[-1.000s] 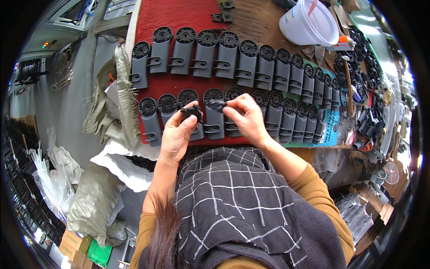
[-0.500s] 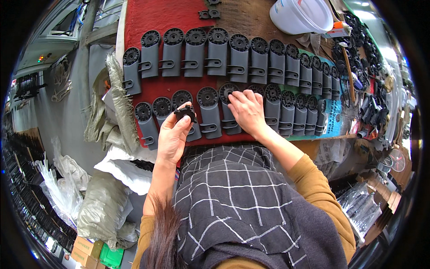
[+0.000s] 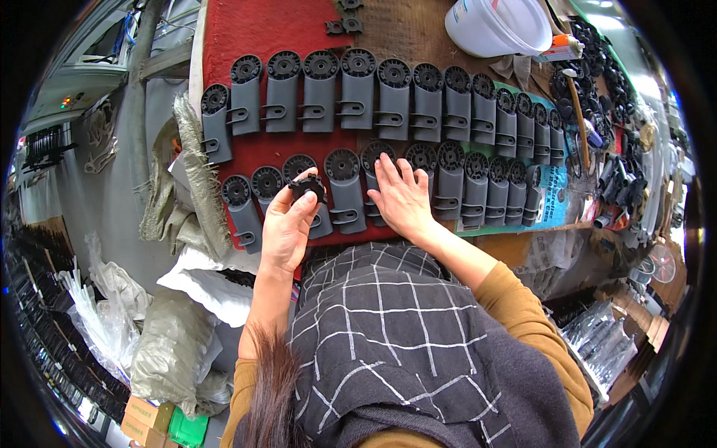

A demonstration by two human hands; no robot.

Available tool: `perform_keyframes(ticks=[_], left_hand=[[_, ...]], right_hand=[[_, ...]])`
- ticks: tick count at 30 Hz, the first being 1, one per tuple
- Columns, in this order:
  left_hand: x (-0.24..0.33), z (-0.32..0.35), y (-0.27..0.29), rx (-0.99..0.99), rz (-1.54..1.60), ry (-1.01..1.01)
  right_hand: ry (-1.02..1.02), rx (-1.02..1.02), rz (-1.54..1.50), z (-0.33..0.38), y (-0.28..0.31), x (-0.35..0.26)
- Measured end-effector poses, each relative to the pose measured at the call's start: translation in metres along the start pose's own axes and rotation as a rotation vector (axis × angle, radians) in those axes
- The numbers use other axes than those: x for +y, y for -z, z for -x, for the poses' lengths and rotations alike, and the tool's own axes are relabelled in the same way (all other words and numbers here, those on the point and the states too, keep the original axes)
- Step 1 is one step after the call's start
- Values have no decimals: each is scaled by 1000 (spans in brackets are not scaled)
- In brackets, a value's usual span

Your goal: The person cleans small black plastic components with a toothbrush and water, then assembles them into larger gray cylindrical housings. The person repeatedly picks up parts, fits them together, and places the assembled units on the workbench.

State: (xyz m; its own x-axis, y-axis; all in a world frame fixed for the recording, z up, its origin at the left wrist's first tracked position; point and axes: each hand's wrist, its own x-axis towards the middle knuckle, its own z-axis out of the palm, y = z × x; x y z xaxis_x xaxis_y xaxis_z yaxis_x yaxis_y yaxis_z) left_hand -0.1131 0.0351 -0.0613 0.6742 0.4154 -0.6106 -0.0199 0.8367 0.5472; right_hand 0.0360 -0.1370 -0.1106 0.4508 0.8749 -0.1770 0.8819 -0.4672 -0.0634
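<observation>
Two rows of grey plastic housings with round black ribbed ends lie on the table; one housing (image 3: 347,196) of the near row sits between my hands. My left hand (image 3: 287,228) is closed in a pinch on a small black notched plastic disc (image 3: 305,188), held over the near row. Fingers spread, my right hand (image 3: 403,196) rests over another near-row housing (image 3: 373,154), its fingertips at the round end. The palm hides most of that housing's body. Behind it runs the far row, with a housing (image 3: 357,93) near its middle.
A white bucket (image 3: 485,30) stands at the back right beside an orange-and-white box (image 3: 562,48). Small black parts (image 3: 343,28) lie at the back. A hammer (image 3: 577,112) and heaped black parts (image 3: 624,175) are at the right. Woven sacking (image 3: 196,164) hangs at the left edge.
My right hand's fingers have spread out and shifted slightly left and down over the housing. The left hand keeps the disc in nearly the same place.
</observation>
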Motion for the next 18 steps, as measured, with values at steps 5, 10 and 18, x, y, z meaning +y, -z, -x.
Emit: perform_keyframes(ticks=[5,10,18], left_hand=[[0,-4,-4,4,-14,5],[1,-9,-18,-65,-48,46],[-11,-19,-42,-126,-93,126]], right_hand=[[-18,-26,-48,-1,-1,-1],[-55,122,-422,-18,29,5],[-293,-14,-1355,-19,67,5]])
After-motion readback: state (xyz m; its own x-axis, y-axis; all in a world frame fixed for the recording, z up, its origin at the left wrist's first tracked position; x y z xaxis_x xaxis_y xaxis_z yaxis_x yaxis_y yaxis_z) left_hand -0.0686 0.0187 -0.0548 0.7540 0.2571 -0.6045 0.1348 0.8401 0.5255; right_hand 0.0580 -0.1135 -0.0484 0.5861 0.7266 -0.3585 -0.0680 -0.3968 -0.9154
